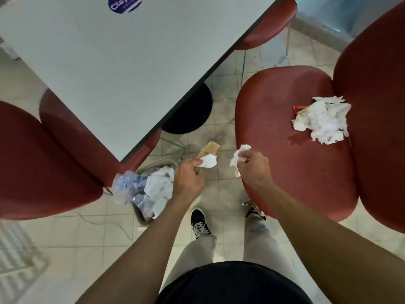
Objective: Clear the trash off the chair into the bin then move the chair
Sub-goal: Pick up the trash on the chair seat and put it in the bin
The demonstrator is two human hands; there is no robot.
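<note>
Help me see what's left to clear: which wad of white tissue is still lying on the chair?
The large crumpled tissue near the chair backrest, beside an orange scrap. The smaller wads are pinched in the left hand and right hand; another sits in the bin.

Red chair seat (285, 137), right of view: crumpled white tissue wad (322, 119) lies on it near backrest, small orange wrapper (295, 109) poking out from wad's left edge, touching it

Pale tiled floor (87, 233): bin (142, 194) stands on it between left red chair (43, 163) and person's feet, stuffed with clear plastic and white paper; black round table base (192, 110) rests on tiles under white table (122, 62); table top bare save blue round sticker (123, 4) at far edge
</note>
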